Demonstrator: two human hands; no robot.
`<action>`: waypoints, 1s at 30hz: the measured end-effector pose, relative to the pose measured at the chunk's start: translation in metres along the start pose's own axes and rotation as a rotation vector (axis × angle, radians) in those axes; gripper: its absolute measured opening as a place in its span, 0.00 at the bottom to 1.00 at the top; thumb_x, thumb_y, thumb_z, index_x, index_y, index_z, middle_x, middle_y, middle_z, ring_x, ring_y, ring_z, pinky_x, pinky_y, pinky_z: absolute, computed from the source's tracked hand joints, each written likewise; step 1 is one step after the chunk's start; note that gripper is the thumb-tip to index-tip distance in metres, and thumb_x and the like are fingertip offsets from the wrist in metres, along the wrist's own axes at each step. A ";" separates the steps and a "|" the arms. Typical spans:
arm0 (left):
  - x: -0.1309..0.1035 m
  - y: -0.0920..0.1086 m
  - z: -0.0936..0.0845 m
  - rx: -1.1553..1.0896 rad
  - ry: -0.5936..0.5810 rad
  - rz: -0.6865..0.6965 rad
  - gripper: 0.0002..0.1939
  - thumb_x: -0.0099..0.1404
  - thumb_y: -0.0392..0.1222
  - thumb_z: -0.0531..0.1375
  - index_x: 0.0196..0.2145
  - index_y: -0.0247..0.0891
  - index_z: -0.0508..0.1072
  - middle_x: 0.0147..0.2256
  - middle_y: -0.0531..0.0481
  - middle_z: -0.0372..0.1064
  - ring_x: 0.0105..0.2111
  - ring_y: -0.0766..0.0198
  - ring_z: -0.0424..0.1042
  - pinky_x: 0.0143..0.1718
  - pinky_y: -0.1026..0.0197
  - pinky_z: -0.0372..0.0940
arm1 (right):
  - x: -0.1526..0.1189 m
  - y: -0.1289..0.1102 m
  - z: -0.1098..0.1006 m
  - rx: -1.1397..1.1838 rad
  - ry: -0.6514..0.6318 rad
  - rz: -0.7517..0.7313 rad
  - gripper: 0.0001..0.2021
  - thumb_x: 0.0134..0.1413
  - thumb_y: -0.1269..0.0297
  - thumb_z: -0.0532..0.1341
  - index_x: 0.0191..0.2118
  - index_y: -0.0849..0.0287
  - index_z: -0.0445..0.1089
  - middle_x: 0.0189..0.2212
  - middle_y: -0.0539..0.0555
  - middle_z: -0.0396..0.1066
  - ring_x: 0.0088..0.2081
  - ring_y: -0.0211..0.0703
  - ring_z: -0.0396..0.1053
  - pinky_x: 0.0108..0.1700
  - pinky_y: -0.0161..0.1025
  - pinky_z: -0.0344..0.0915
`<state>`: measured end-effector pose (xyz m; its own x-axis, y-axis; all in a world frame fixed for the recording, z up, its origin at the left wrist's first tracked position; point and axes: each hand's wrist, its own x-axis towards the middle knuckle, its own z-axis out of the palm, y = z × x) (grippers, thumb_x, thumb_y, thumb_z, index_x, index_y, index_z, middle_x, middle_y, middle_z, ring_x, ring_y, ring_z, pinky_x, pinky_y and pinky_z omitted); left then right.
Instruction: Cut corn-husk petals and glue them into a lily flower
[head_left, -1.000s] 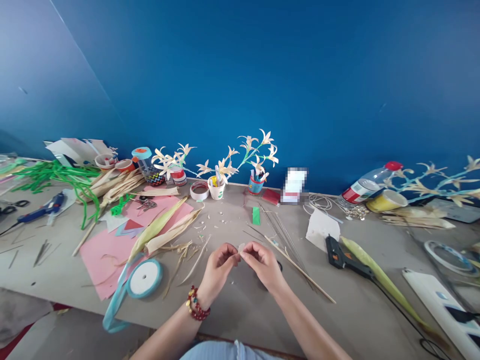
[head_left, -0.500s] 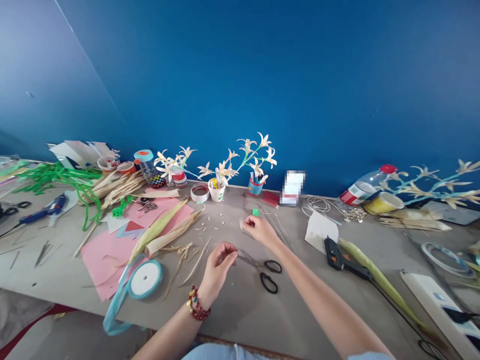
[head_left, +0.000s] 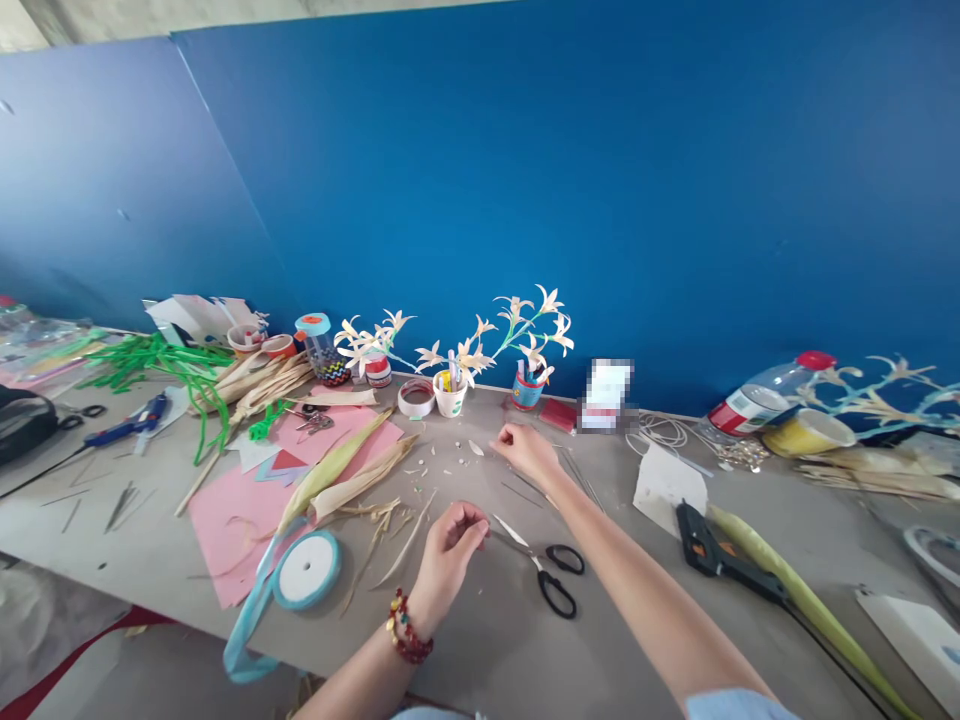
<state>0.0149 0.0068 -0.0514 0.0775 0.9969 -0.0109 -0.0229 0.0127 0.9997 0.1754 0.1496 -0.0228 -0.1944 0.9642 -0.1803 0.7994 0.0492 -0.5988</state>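
My left hand (head_left: pixel 454 545) hovers low over the front of the table, its thumb and fingertips pinched together; whatever they hold, if anything, is too small to name. Just right of those fingertips lie scissors (head_left: pixel 551 578) with black handles, blades pointing to the left hand. Farther back, my right hand (head_left: pixel 527 452) is low over the table with curled fingers, and nothing shows in them. A small pale petal-like piece (head_left: pixel 475 448) lies just left of its fingertips. Thin wires (head_left: pixel 525 493) rest beneath the right wrist. Small scraps are scattered between the hands.
Left are a blue ribbon spool (head_left: pixel 306 567), corn husks (head_left: pixel 360 478) and pink paper (head_left: pixel 214 520). Pale flowers (head_left: pixel 469 355) stand in cups along the blue wall. At right lie a black glue gun (head_left: pixel 724 550), a plastic bottle (head_left: pixel 765 400) and a yellow cup (head_left: pixel 810 432).
The small pale piece was at my right fingertips and now lies on the table, apart from them. My left hand keeps its pinch. The whole view has shifted.
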 end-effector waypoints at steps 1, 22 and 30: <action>-0.002 0.002 0.000 0.063 -0.022 0.030 0.09 0.64 0.43 0.57 0.29 0.37 0.71 0.26 0.51 0.68 0.28 0.64 0.66 0.31 0.64 0.61 | -0.013 -0.001 -0.001 0.025 0.013 -0.038 0.12 0.63 0.59 0.57 0.45 0.60 0.73 0.42 0.59 0.75 0.43 0.51 0.72 0.47 0.48 0.67; -0.020 0.031 -0.075 0.958 0.183 0.349 0.14 0.68 0.42 0.53 0.49 0.42 0.69 0.50 0.41 0.69 0.50 0.52 0.68 0.51 0.51 0.64 | -0.162 0.045 0.018 -0.136 0.283 -0.326 0.13 0.64 0.57 0.53 0.36 0.55 0.73 0.36 0.56 0.76 0.39 0.50 0.73 0.42 0.42 0.66; -0.040 0.007 -0.098 1.371 0.009 0.174 0.06 0.66 0.40 0.53 0.35 0.40 0.69 0.36 0.44 0.71 0.39 0.52 0.71 0.37 0.55 0.64 | -0.180 0.061 0.045 -0.400 0.302 -0.375 0.15 0.59 0.64 0.57 0.52 0.54 0.69 0.49 0.57 0.73 0.51 0.55 0.69 0.50 0.51 0.66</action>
<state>-0.0864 -0.0250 -0.0467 0.1683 0.9784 0.1200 0.9584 -0.1909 0.2124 0.2335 -0.0325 -0.0624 -0.3805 0.8906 0.2491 0.8703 0.4359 -0.2293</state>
